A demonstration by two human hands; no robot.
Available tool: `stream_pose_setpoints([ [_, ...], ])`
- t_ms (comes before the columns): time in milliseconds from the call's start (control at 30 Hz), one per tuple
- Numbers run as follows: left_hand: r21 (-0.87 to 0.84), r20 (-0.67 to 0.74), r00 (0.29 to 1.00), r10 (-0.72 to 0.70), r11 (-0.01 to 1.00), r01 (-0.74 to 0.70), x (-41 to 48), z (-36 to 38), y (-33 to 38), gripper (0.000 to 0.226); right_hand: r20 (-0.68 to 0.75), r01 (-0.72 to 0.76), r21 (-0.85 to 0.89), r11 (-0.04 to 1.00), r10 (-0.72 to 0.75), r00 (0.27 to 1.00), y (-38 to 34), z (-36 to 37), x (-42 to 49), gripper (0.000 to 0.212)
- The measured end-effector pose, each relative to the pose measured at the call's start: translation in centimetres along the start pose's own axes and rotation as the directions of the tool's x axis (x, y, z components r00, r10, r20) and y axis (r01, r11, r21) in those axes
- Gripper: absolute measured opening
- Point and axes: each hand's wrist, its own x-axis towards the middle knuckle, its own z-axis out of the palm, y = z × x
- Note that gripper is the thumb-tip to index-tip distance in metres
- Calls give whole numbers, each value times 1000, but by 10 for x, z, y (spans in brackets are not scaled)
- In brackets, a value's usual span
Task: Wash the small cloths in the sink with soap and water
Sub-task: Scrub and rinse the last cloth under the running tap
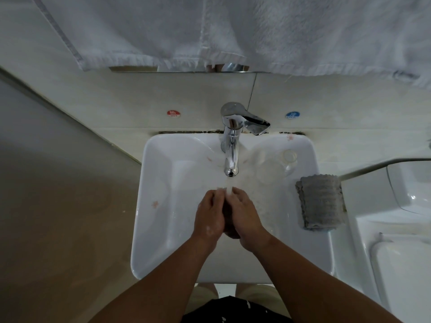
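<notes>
**A:** In the sink (158, 206), what have you got?
**B:** My left grip (210, 214) presses one dark cloth (229, 223), under the tap (231, 148), against my right grip (246, 213); both curl round it.
**A:** What could go wrong?
**B:** Wet, it may slip out, I think. Splashing could soak the grey cloth (320, 202) folded on the right rim.

The faucet (231, 148) is silver chrome. Under it the sink (158, 206) is white, with faint pink spots. Left of the faucet is a red sticker (173, 113), right of it a blue sticker (292, 114). Below the faucet is a dark cloth (228, 216), and further right a grey cloth (320, 202) with ribbed lines. Above the faucet the towels (163, 31) are white, one with a grey stripe.
</notes>
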Motion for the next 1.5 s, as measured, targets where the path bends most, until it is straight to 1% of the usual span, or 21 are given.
stream_pose_setpoints([
  [100,176,-5,990,139,975,-136,-1,3,-7,25,-116,181,-34,983,-183,976,1,0,4,18],
  [167,205,-48,988,145,970,-132,-4,6,-9,35,-183,170,98,981,-150,972,1,4,6,13],
  [233,168,-53,992,112,981,-102,-5,7,-11,44,-175,138,220,966,-100,979,-1,9,6,14],
  [267,136,-45,993,106,986,-99,-5,7,-11,41,-187,139,193,971,-103,977,-3,11,4,16],
  [400,66,-31,993,111,992,-109,-8,6,-7,27,-186,256,-248,934,-305,934,-3,7,2,18],
  [533,70,-34,993,112,991,-110,-9,7,-3,23,-60,338,-328,882,-377,924,0,3,6,18],
  [667,143,-68,997,21,990,-11,-6,7,4,28,-74,327,-373,868,-379,922,0,2,9,14],
  [733,448,21,995,93,889,-93,-1,7,3,31,-78,333,-431,838,-403,912,5,2,13,20],
  [800,694,128,972,199,682,-231,2,6,0,37,-67,320,-482,815,-399,915,9,2,17,25],
  [833,750,156,958,239,602,-272,4,6,0,39,-75,297,-471,830,-373,925,9,2,19,26],
  [900,773,150,947,286,563,-292,6,6,4,28,-94,248,-425,871,-315,945,9,3,21,28],
  [967,741,125,951,284,611,-280,7,8,4,21,-112,193,-400,896,-257,960,4,5,21,37],
  [1000,686,104,963,249,683,-251,6,8,5,25,-126,169,-397,902,-236,964,2,6,20,45],
  [1067,322,32,997,73,943,-80,0,8,9,39,-170,145,-390,909,-226,959,-2,7,17,57],
  [1100,113,22,1000,-23,993,20,-3,8,8,40,-189,147,-345,927,-222,957,-5,6,16,57],
  [1133,-3,32,998,-55,999,55,-6,8,9,34,-201,140,-275,951,-199,959,-7,5,16,52],
  [1200,-83,75,997,-25,996,31,-7,5,5,28,-182,72,-119,990,-93,979,-10,4,13,35],
  [1267,-33,89,996,30,999,-27,-3,1,-2,33,-112,1,33,999,2,994,-10,3,9,23],
  [1333,47,42,997,61,997,-63,1,0,-5,28,-24,13,126,992,-10,1000,-8,4,6,32],
  [1400,108,-28,995,93,990,-90,2,1,-5,26,39,157,5,988,-157,987,-1,4,7,32],
  [1500,242,-77,987,138,963,-116,0,2,-4,26,-23,319,-275,907,-338,941,2,8,6,9],
])
